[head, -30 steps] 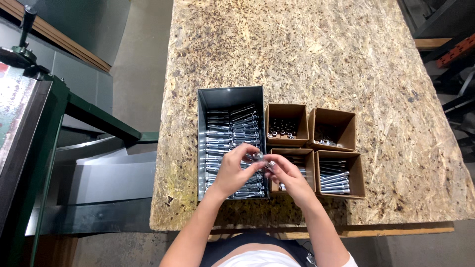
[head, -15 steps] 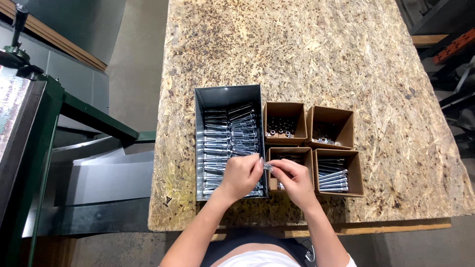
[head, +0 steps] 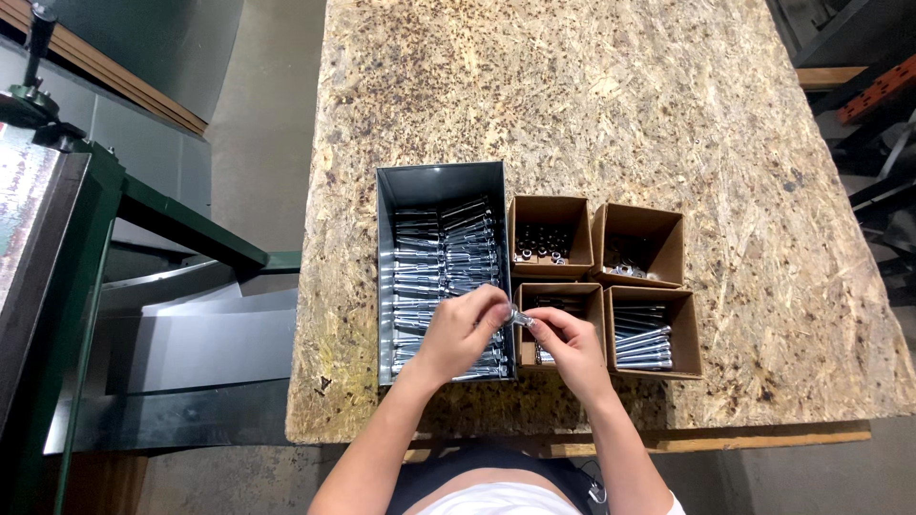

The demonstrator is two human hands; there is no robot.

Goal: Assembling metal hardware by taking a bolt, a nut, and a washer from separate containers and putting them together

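Your left hand [head: 465,332] and your right hand [head: 571,345] meet over the near edge of the desk [head: 592,105], and between them you hold one small silver bolt [head: 520,316]. The grip of your left hand is pinched on one end of it, thumb and fingertips pressed together, and the grip of your right hand is pinched on the other end, fingers curled in close. The bolt sits just above the seam between the grey metal bin [head: 441,181] and the near left cardboard box [head: 563,294]; whether it touches either rim you cannot tell from here. Your left hand hovers over the lower right corner of the grey metal bin, which is filled with rows of long silver bolts lying crosswise. Your right hand covers most of the near left cardboard box, where a few more silver pieces show beside your knuckles. Just to the right of it stands the near right cardboard box [head: 689,334], holding a stack of silver bolts lying flat. Behind these two stand the far left cardboard box [head: 549,205], with small dark nuts on its floor, and the far right cardboard box [head: 641,224], with a few small metal pieces along its near wall. The four boxes touch one another in a square, tight against the bin. To your left, off the desk, stands a green machine frame [head: 86,238].
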